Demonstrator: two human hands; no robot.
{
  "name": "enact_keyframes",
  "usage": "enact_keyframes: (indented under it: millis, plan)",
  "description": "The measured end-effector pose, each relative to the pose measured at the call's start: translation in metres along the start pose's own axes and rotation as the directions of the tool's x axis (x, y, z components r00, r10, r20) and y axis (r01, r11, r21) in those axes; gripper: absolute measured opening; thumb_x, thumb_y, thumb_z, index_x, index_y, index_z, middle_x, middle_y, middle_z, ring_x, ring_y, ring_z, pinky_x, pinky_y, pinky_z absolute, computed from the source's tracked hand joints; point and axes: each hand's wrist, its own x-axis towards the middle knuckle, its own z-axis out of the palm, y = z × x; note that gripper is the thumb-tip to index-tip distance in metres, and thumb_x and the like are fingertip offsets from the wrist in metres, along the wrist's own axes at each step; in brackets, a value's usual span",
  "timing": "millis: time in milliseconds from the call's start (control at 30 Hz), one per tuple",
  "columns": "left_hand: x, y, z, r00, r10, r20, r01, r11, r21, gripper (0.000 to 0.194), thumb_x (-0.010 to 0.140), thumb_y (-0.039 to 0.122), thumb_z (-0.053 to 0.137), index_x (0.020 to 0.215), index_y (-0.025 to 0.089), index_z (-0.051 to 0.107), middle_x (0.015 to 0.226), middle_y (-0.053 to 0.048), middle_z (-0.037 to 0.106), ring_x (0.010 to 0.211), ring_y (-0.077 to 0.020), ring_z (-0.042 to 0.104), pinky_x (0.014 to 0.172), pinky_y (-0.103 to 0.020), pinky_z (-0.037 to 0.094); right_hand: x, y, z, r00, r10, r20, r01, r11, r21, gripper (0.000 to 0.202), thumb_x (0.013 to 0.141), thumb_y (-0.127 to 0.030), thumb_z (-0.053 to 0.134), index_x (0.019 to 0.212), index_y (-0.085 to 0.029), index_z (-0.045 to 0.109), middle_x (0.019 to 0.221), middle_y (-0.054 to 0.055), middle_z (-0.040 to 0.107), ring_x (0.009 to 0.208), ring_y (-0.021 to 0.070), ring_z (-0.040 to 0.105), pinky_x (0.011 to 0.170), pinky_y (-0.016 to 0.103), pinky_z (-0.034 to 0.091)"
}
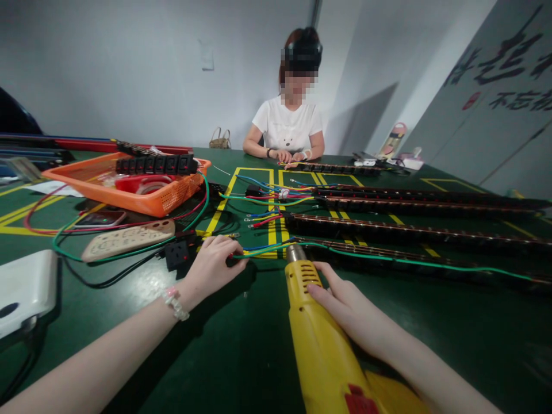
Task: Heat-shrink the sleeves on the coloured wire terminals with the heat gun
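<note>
My left hand [218,261] is closed on the ends of several thin wires [263,250], green-yellow and blue among them, left of centre. These wires run right to the nearest long black strip [371,250], along which a green wire lies. My right hand [340,296] is wrapped round the front of a yellow heat gun [319,333]. Its metal nozzle [295,253] points away from me, close to the wires where they meet the strip. Just left of my left hand is a black socket block [176,255].
An orange basket [159,198] with black socket strips stands at the left, near a phone [101,218], a beige patterned board [129,238] and a white device [28,290]. More black strips [409,230] lie beyond. A person [288,123] sits opposite, hands on another strip.
</note>
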Motion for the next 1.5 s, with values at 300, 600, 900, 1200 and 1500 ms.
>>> enact_keyframes:
  millis: [300,600,900,1200,1500]
  plan:
    - [0.005,0.000,-0.006,0.975,-0.175,0.136,0.173,0.984,0.028,0.024,0.084,0.030,0.038,0.090,0.019,0.058,0.099,-0.001,0.057,0.094,-0.0146,0.049,0.083,-0.030,0.033,0.007,0.014,-0.012,0.997,0.047,-0.060,-0.045,0.998,0.034,0.069,0.079,-0.071,0.026,0.134,-0.028,0.023,0.117,0.003,0.047,0.093,0.0008,0.056,0.073,0.005,0.044]
    - [0.003,0.002,-0.009,0.942,-0.282,0.182,0.239,0.944,0.225,0.033,0.085,0.044,0.035,0.082,0.017,0.053,0.084,-0.002,0.059,0.079,-0.0152,0.054,0.063,-0.023,0.027,0.010,0.018,-0.012,0.995,0.068,-0.071,-0.070,0.997,-0.038,0.072,0.077,-0.076,0.021,0.134,-0.031,0.023,0.112,0.003,0.050,0.089,0.0023,0.056,0.073,0.008,0.041]
    - [0.005,-0.012,-0.002,0.956,-0.266,0.119,0.287,0.931,-0.227,0.055,0.085,0.056,0.036,0.057,0.010,0.044,0.055,0.000,0.039,0.054,-0.0046,0.033,0.055,-0.019,0.021,0.006,0.023,-0.010,0.998,0.063,0.029,-0.064,0.998,0.019,0.090,0.073,-0.083,0.015,0.134,-0.020,0.035,0.126,0.007,0.040,0.104,0.0041,0.050,0.090,0.014,0.042]
    - [0.008,-0.012,-0.002,0.904,-0.423,0.064,0.411,0.817,-0.404,0.054,0.078,0.056,0.047,0.053,0.009,0.035,0.052,0.001,0.026,0.050,-0.0027,0.023,0.049,-0.018,0.017,0.006,0.024,-0.007,0.979,0.154,0.132,-0.161,0.986,0.044,0.099,0.072,-0.084,0.012,0.114,-0.005,0.053,0.104,0.011,0.053,0.081,0.0010,0.051,0.072,0.009,0.038]
    - [0.009,-0.014,0.000,0.913,-0.397,0.099,0.390,0.773,-0.501,0.052,0.080,0.055,0.045,0.056,0.010,0.037,0.051,0.002,0.031,0.048,-0.0024,0.027,0.048,-0.018,0.018,0.006,0.026,-0.009,0.977,0.174,0.124,-0.180,0.983,0.034,0.098,0.073,-0.084,0.009,0.116,-0.007,0.052,0.107,0.010,0.052,0.085,0.0017,0.052,0.068,0.008,0.036]
